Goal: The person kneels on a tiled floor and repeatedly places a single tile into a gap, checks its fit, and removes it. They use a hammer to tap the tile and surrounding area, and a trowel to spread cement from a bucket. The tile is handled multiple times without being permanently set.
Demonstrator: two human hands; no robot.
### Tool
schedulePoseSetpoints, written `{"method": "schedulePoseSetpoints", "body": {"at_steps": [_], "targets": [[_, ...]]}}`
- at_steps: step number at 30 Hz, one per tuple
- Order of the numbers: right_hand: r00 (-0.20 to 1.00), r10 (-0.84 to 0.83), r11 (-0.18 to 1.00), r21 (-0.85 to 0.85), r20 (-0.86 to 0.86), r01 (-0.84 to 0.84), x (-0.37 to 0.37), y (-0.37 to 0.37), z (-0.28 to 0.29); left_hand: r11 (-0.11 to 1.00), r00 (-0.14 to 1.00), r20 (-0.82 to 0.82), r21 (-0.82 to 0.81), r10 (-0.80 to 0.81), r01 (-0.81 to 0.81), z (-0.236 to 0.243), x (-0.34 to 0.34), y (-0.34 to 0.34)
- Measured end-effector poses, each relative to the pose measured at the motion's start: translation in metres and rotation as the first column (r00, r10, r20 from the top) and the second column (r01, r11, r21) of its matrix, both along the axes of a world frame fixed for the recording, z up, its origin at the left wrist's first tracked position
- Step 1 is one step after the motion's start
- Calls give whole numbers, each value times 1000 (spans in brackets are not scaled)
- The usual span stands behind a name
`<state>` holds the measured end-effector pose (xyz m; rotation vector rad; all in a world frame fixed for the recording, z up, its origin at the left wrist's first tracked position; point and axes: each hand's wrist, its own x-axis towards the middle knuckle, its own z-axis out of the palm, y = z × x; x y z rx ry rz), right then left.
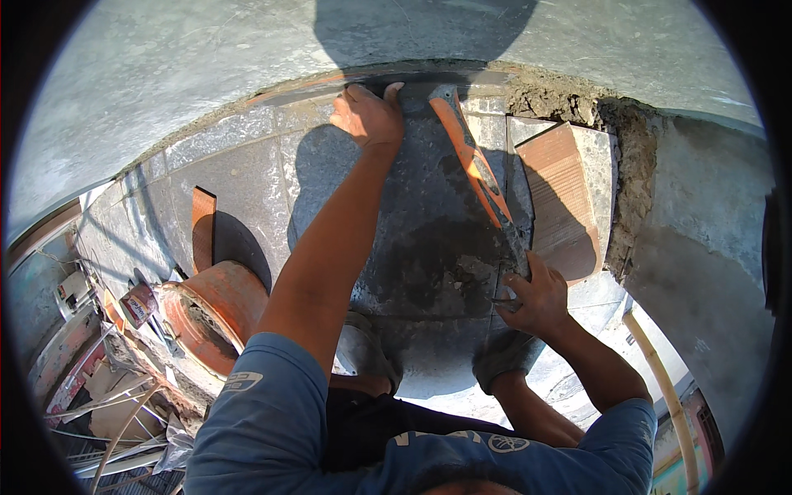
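My left hand [370, 115] presses against a dark narrow tile strip [422, 83] at the foot of the wall, its thumb spread out to the right. My right hand [535, 299] grips a hammer [474, 165] close to its metal head, which shows partly beside the fingers. The hammer's orange-and-dark handle points away from me, its end close to the strip. Beneath it lies the grey tiled floor [412, 206], with a damp dark patch in the middle.
An orange bucket [235, 289] smeared with mortar stands at left, near a narrow tile piece [203, 227] and a small can [139, 304]. At right lies a brown ribbed tile [561, 198] beside rough mortar [631, 181]. A bamboo pole [664, 388] leans at lower right; debris [115, 412] fills the lower left.
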<state>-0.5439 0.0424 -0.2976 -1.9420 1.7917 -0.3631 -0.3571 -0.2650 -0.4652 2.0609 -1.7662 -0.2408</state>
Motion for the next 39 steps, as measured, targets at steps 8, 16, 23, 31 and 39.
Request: {"method": "schedulePoseSetpoints", "body": {"at_steps": [8, 16, 23, 31, 39], "targets": [[992, 98, 994, 30, 79, -100, 18, 6, 4, 998, 994, -111, 53, -17, 23, 11, -3, 2], [998, 55, 998, -11, -18, -56, 13, -18, -4, 997, 994, -87, -40, -65, 61, 18, -5, 4], [978, 200, 979, -39, 60, -198, 43, -38, 25, 997, 995, -80, -61, -59, 54, 9, 2, 2], [888, 452, 855, 244, 83, -458, 72, -157, 83, 989, 995, 6, -110, -98, 98, 23, 3, 9], [862, 507, 827, 285, -4, -485, 84, -179, 85, 989, 996, -14, -116, -88, 86, 27, 4, 10]]}}
